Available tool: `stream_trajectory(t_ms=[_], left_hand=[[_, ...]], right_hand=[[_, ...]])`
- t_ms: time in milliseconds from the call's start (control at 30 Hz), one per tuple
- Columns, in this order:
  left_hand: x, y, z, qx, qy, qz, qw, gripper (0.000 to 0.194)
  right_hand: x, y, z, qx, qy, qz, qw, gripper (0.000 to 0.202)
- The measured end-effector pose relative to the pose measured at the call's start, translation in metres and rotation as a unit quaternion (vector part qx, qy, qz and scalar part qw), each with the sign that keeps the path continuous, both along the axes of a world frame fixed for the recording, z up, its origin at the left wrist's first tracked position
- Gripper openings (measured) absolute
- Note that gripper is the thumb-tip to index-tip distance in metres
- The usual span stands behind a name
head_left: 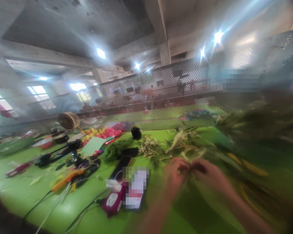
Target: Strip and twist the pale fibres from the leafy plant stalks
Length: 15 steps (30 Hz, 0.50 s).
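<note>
My left hand (pixel 176 175) and my right hand (pixel 206 172) meet over the green table (pixel 88 198), right of centre. Both have their fingers pinched around a pale, thin strip of leaf-like material (pixel 191 155), which shows between and above them. Its lower part is blurred. Just beyond my hands lie dry, pale green leafy pieces (pixel 179 141). A small heap of cream and green bits (pixel 150 146) is to the left of them.
A lit phone (pixel 138 188), a purple power strip (pixel 113 200) with cables and a dark phone (pixel 120 166) lie left of my hands. An orange glue gun (pixel 67 179), pink and yellow flowers (pixel 102 133) and a perforated divider (pixel 156 94) are farther off. Blurred foliage (pixel 263 123) fills the right.
</note>
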<state>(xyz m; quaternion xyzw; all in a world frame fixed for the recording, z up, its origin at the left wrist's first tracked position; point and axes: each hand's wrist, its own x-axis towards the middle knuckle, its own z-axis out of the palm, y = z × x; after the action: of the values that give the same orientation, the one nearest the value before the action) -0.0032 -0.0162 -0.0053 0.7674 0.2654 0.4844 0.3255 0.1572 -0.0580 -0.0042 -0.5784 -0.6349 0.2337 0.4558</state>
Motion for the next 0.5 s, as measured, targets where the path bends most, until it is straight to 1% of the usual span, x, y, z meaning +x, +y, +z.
stream_trajectory(t_ms=[100, 167, 233, 300, 367, 433, 500], left_hand=[[0.0, -0.004, 0.002, -0.059, -0.008, -0.05, 0.997, 0.02], [0.0, -0.006, 0.002, -0.103, -0.01, -0.072, 0.992, 0.022], [-0.001, -0.006, 0.001, -0.129, -0.012, -0.082, 0.988, 0.025], [-0.001, -0.005, 0.0, -0.138, -0.014, -0.078, 0.987, 0.027], [-0.002, -0.004, 0.0, -0.139, -0.012, -0.067, 0.988, 0.028], [-0.002, -0.004, 0.001, -0.135, -0.003, -0.056, 0.989, 0.028], [-0.001, -0.004, 0.002, -0.129, 0.007, -0.05, 0.99, 0.029]], right_hand=[[0.001, -0.002, 0.0, 0.007, -0.019, -0.017, 1.0, 0.011], [0.003, -0.004, 0.001, 0.022, -0.044, -0.039, 0.998, 0.007], [0.006, -0.006, 0.002, 0.041, -0.066, -0.068, 0.995, 0.006], [0.01, -0.007, 0.004, 0.052, -0.065, -0.088, 0.993, 0.007], [0.012, -0.006, 0.005, 0.047, -0.027, -0.08, 0.995, 0.009], [0.012, -0.004, 0.005, 0.03, 0.011, -0.054, 0.998, 0.017], [0.01, -0.002, 0.004, 0.019, 0.011, -0.03, 0.999, 0.023]])
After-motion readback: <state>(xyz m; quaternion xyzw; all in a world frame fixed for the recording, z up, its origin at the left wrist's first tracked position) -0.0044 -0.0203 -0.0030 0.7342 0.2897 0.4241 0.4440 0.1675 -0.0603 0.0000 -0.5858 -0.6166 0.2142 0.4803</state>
